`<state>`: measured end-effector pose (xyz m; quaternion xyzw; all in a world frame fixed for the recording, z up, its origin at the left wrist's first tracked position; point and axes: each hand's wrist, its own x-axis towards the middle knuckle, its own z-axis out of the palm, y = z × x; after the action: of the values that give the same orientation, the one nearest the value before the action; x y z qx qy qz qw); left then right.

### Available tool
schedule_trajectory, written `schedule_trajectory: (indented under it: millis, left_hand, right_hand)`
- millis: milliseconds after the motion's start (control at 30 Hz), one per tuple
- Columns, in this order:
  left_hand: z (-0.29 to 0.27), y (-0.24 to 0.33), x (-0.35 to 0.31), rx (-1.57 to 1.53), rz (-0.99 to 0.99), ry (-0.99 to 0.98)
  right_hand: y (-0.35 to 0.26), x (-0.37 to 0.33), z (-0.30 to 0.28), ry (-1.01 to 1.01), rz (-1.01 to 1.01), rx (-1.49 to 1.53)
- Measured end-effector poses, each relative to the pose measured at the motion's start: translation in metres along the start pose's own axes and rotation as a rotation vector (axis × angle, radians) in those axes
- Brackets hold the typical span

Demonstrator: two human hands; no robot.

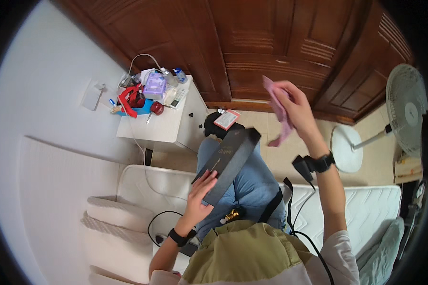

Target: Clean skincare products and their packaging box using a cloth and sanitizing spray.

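Observation:
A long black box (233, 159) with faint gold print rests tilted across my jeans-clad legs. My left hand (200, 194) grips its near end, fingers laid over the top face and thumb along the side. Raised to the right, my right hand (295, 107) pinches a crumpled pink cloth (281, 118), which hangs down apart from the box. A small shiny gold object (232, 215) lies in my lap, close to the box's near end; its kind cannot be made out.
Ahead on the left, a white nightstand (150, 130) carries a purple tissue pack (155, 85), a blue box (142, 109) and bottles. A white fan (406, 111) stands at right. I sit on a white mattress (366, 199); a red-and-white packet (227, 119) lies on something black.

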<state>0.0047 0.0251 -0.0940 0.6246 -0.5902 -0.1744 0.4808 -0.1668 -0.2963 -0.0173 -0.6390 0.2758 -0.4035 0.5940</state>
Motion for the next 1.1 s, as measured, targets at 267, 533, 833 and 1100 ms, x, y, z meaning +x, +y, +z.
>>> schedule_trajectory:
  millis: [267, 533, 833, 1100]
  left_hand:
    - [0.008, -0.016, -0.041, 0.586, 0.118, -0.563]
    - [-0.033, -0.032, -0.029, 0.575, -0.112, -0.428]
    - [-0.017, -0.104, -0.033, -0.455, -1.099, 0.170]
    - [0.002, -0.131, -0.025, -0.606, -1.041, 0.412]
  right_hand:
    - [0.093, -0.069, -0.062, -0.228, 0.475, -0.228]
    - [0.111, -0.073, -0.045, -0.517, 0.774, -0.177]
    - [0.093, 0.000, 0.054, -0.963, 0.309, -0.986]
    - [0.154, 0.039, 0.088, -1.150, 0.721, -0.630]
